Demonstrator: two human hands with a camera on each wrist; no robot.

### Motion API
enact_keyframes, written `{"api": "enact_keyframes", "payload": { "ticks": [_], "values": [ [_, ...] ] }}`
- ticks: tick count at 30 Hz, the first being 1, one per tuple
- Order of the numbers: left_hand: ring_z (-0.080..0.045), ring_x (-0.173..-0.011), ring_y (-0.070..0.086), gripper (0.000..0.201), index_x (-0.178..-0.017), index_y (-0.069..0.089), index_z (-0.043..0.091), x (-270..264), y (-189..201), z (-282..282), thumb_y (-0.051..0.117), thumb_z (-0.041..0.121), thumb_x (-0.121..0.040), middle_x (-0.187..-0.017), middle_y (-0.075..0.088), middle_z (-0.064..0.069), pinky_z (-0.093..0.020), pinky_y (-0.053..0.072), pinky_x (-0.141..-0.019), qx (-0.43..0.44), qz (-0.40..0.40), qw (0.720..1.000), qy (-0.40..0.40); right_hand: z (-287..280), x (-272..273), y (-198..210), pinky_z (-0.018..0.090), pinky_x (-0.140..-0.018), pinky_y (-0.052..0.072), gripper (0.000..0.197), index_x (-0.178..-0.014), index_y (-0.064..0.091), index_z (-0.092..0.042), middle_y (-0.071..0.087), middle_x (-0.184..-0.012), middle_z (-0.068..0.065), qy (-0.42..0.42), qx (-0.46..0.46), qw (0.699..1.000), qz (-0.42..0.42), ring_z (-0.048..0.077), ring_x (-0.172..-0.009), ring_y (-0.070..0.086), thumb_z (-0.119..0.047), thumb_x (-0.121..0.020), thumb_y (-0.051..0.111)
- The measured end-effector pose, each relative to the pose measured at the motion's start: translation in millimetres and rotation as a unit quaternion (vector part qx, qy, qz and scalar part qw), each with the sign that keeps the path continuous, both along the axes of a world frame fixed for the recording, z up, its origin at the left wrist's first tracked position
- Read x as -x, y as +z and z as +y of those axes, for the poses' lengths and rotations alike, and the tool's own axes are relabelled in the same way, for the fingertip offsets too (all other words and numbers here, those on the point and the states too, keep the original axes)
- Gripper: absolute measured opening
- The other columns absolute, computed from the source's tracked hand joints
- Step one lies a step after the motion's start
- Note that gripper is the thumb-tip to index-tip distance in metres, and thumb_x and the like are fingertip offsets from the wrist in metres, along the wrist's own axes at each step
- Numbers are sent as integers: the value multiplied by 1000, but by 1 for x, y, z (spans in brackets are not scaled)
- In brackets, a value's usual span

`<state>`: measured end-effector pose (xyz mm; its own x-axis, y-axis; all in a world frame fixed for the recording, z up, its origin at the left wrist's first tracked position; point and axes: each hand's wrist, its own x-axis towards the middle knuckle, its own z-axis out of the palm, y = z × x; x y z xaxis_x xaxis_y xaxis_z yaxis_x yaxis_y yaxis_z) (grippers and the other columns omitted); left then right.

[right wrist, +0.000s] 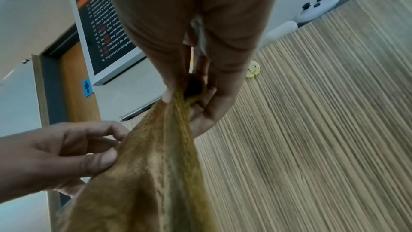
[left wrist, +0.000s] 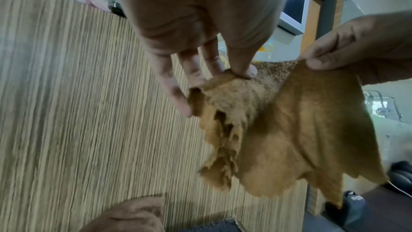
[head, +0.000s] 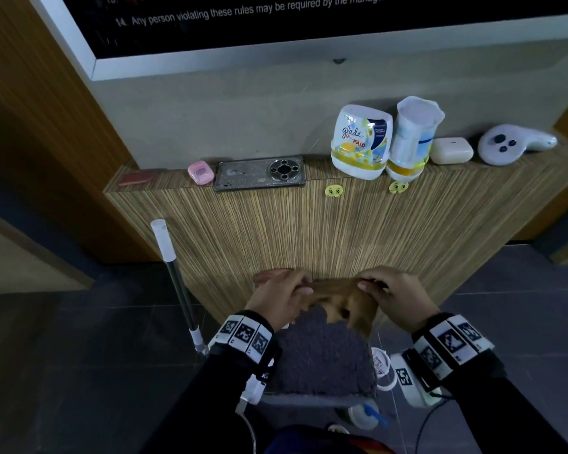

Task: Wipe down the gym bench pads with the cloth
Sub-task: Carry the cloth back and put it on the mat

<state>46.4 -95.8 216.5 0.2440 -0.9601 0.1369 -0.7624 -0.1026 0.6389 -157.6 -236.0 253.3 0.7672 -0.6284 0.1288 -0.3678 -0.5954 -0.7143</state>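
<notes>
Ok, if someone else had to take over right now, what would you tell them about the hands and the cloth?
Left hand: pinches one top corner of the brown cloth.
Right hand: pinches the other top edge; that grip looks bunched.
The cloth hangs spread between both hands, in front of the wooden counter.
Done: cloth picked up and being opened.
Left: no bench pad is in view, so find one and wipe it; no wiping shows yet.

Above my hands, the wall rules board (head: 309, 21) reads "14. Any person violating these rules may be required by the management". The air freshener (head: 361, 140) on the wooden ledge (head: 456, 178) bears "glade" and a red "PAID". A blue men's-room pictogram sign (right wrist: 87, 86) marks the door frame.
</notes>
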Motion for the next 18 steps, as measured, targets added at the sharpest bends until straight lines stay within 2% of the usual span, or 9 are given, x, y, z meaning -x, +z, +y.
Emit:
{"api": "enact_keyframes", "payload": {
  "ticks": [2,4,6,9,13,16,18],
  "values": [
    [-15,-106,58,21,-112,64,12,-4,-3,-2,58,18,-93,-112,63,-4,-40,48,-92,-13,3,999,-33,-3,4,4,-3,-75,34,13,-95,72,-13,65,-85,-11,3,9,1000,4,-3,-80,56,-8,-86,64],
    [-26,-113,55,22,-109,67,3,-6,-6,-2,58,14,-93,-114,62,-14,-47,44,-96,-22,-9,998,-63,-5,8,6,-3,-76,34,16,-97,72,-14,65,-86,-12,4,11,1000,8,-5,-82,55,-7,-86,64],
    [-25,-114,54,21,-108,67,2,-6,-7,0,55,13,-94,-113,61,-14,-48,43,-96,-10,-12,997,-70,-7,13,5,-3,-76,34,18,-99,72,-16,64,-89,-14,13,9,999,29,-3,-84,56,-8,-86,63],
    [-17,-117,50,23,-110,65,6,-5,-8,4,52,20,-96,-119,60,-6,-42,41,-100,-8,-18,998,-52,-11,20,1,-5,-77,32,22,-108,70,-17,66,-101,-12,33,-12,995,91,-1,-92,56,-15,-87,65],
    [-25,-119,50,22,-97,72,3,-5,-15,7,58,19,-92,-111,64,-13,-40,30,-111,-2,-24,996,-84,-22,28,-12,-5,-75,29,28,-111,69,-17,68,-108,-7,53,-29,984,166,-3,-93,53,-21,-84,69],
    [-21,-112,52,30,-101,72,4,-2,-33,7,49,23,-97,-108,65,-10,-39,37,-102,-43,-8,997,-64,-27,27,-31,4,-78,31,25,-114,67,-20,67,-109,-8,96,-32,964,245,-1,-95,54,-21,-89,62],
    [-21,-108,56,23,-110,69,5,2,-47,4,51,11,-96,-111,63,-10,-30,41,-96,-105,23,993,-49,-29,23,-49,10,-80,32,25,-114,66,-18,67,-111,-5,111,-50,955,271,5,-100,57,-16,-91,58]
  ]
}}
